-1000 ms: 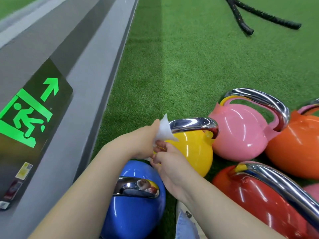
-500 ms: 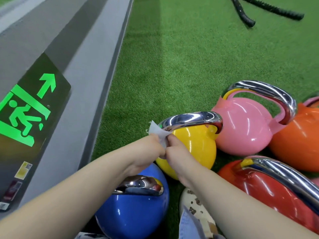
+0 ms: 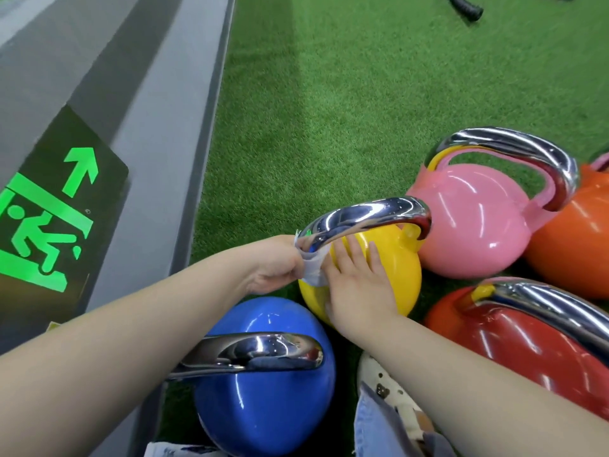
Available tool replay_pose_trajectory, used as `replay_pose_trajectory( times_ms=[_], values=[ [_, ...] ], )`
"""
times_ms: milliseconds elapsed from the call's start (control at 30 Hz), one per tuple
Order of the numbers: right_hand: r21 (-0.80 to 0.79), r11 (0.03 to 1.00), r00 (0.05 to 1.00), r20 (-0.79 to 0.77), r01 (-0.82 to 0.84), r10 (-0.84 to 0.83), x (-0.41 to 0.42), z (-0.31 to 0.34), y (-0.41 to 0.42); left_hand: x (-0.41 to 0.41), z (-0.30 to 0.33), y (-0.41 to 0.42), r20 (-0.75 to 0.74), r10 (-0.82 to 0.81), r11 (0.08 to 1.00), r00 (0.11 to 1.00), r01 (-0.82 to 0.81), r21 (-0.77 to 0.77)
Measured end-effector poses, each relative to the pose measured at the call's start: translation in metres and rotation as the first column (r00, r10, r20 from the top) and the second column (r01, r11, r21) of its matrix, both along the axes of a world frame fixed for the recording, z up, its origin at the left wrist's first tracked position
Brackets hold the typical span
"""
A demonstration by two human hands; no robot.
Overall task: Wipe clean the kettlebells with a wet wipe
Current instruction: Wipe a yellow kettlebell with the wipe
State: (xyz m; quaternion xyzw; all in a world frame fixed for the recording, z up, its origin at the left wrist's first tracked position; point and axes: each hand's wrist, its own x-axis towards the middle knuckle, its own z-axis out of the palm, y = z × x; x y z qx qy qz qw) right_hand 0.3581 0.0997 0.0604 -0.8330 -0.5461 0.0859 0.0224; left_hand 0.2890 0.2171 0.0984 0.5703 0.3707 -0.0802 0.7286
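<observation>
A yellow kettlebell (image 3: 400, 258) with a chrome handle sits on green turf among a blue kettlebell (image 3: 267, 407), a pink kettlebell (image 3: 474, 222), an orange kettlebell (image 3: 573, 255) and a red kettlebell (image 3: 527, 351). My left hand (image 3: 276, 265) grips a white wet wipe (image 3: 313, 268) against the left end of the yellow kettlebell's handle. My right hand (image 3: 356, 278) lies flat, fingers straight, on the yellow ball under the handle.
A grey wall (image 3: 131, 94) with a lit green exit sign (image 3: 46, 222) runs along the left. Green turf (image 3: 362, 94) stretches ahead, with a black battle rope end (image 3: 464, 8) at the far top. A shoe and denim leg (image 3: 389, 410) show at the bottom.
My right hand let go of the wipe and laid itself flat on the yellow ball. My left hand carried the wipe onto the handle's left end.
</observation>
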Motion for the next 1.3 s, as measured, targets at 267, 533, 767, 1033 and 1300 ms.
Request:
replay_pose_trajectory(
  times_ms=[267, 533, 767, 1033, 1300],
  values=[
    [0.075, 0.997, 1.000, 0.000, 0.012, -0.012, -0.019, -0.016, -0.006, -0.002, -0.016, -0.002, -0.037, 0.022, 0.995, 0.999, -0.018, 0.103],
    [-0.069, 0.997, 0.974, -0.223, 0.019, -0.034, 0.024, 0.013, 0.020, 0.002, -0.017, -0.018, -0.063, 0.152, 0.983, 0.986, -0.144, 0.116],
    [0.024, 0.996, 0.939, -0.336, 0.091, -0.077, 0.023, 0.007, 0.016, -0.004, -0.014, -0.011, -0.047, 0.050, 0.938, 0.998, -0.031, 0.344],
    [0.193, 0.937, 0.670, -0.740, 0.291, -0.056, 0.018, 0.018, 0.010, -0.008, 0.004, 0.001, 0.008, -0.035, 0.797, 0.999, 0.023, 0.603],
    [0.030, 0.846, -0.056, -0.996, 0.532, 0.070, 0.000, 0.024, -0.005, -0.003, 0.028, -0.010, 0.035, -0.267, 0.587, 0.963, 0.134, 0.798]
  ],
)
